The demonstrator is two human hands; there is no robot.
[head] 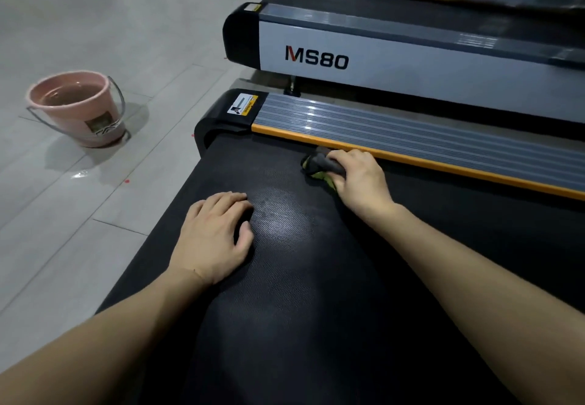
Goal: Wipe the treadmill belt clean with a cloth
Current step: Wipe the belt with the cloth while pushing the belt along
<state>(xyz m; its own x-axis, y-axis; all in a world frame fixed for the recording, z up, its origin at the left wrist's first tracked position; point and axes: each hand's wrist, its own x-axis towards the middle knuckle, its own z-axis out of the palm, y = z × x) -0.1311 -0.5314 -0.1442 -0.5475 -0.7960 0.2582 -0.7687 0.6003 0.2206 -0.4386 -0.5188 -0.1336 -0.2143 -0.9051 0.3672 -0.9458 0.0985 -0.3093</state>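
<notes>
The black textured treadmill belt (300, 294) fills the middle and bottom of the head view. My right hand (361, 180) grips a bunched grey and green cloth (318, 165) and presses it on the belt, right beside the orange edge strip (411, 159). My left hand (215, 237) lies flat on the belt, palm down with fingers together, nearer the belt's left edge. A pale, shiny patch on the belt shows between the two hands.
A ribbed grey side rail (427, 134) runs along the belt's far side. A second treadmill marked MS80 (316, 58) stands behind it, with more beyond. A pink bucket (79, 107) holding water sits on the grey tiled floor (95, 199) at left.
</notes>
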